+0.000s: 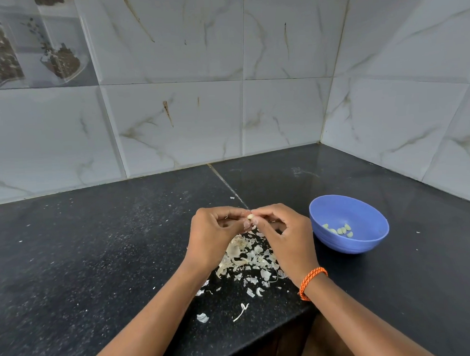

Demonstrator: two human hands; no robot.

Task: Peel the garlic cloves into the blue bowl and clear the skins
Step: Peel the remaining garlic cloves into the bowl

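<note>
Above the heap of skins [248, 258] on the dark counter [97, 251], the left hand [214, 232] and right hand [282, 232] both pinch one garlic clove [250, 217] — peeling is under way. Next, I judge: strip the last skin, then drop the clove into the blue bowl [366, 242] just to the right — some peeled cloves [340, 230] already lie there.

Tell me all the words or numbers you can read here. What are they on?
None can be read.
The blue bowl is plain, with no label.
The picture tile on the wall shows jars and plants, but no letters can be made out.
The orange band on the right wrist has no writing.
The garlic clove and skins carry no marks.
</note>
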